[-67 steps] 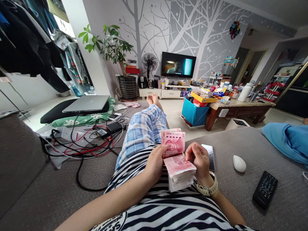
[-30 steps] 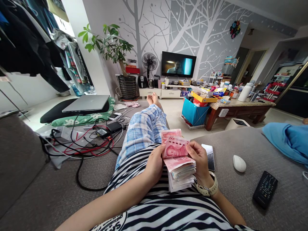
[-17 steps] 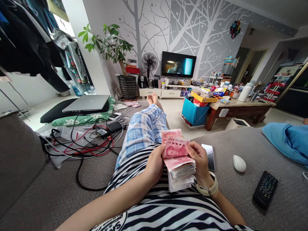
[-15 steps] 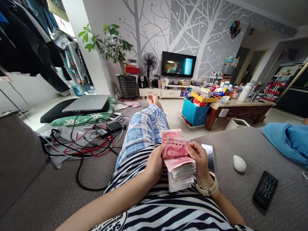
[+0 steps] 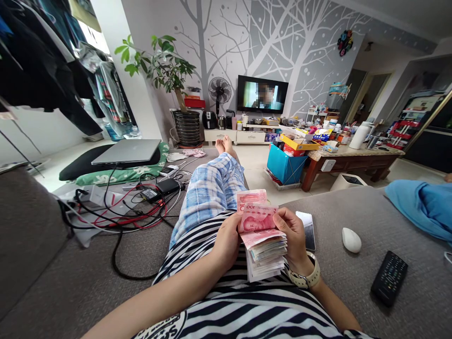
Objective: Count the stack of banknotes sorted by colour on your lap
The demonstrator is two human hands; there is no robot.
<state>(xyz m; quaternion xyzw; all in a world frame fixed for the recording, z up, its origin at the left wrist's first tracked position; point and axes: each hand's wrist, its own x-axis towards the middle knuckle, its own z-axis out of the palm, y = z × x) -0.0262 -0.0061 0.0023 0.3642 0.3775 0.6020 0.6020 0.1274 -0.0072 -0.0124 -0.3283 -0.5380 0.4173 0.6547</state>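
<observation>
A stack of banknotes [image 5: 266,249] is held over my striped shirt, folded over so its edges fan toward me. Red 100 notes [image 5: 259,220] stand up at its top, a portrait showing on the front one. My left hand [image 5: 228,240] is closed on the left side of the stack, with most fingers hidden behind or under it. My right hand [image 5: 292,233] grips the right side, thumb and forefinger pinching the edge of the upper red note. A pale-strapped watch [image 5: 306,275] is on my right wrist.
On the sofa to the right lie a phone [image 5: 306,230], a white mouse [image 5: 351,240], a black remote [image 5: 389,278] and blue cloth [image 5: 422,207]. Tangled cables [image 5: 123,207] and a laptop [image 5: 127,151] are at left. A cluttered table [image 5: 356,153] stands ahead right.
The upper red note has bent slightly back toward me, its portrait sitting a little lower. Both hands stay in nearly the same place. The television picture has changed.
</observation>
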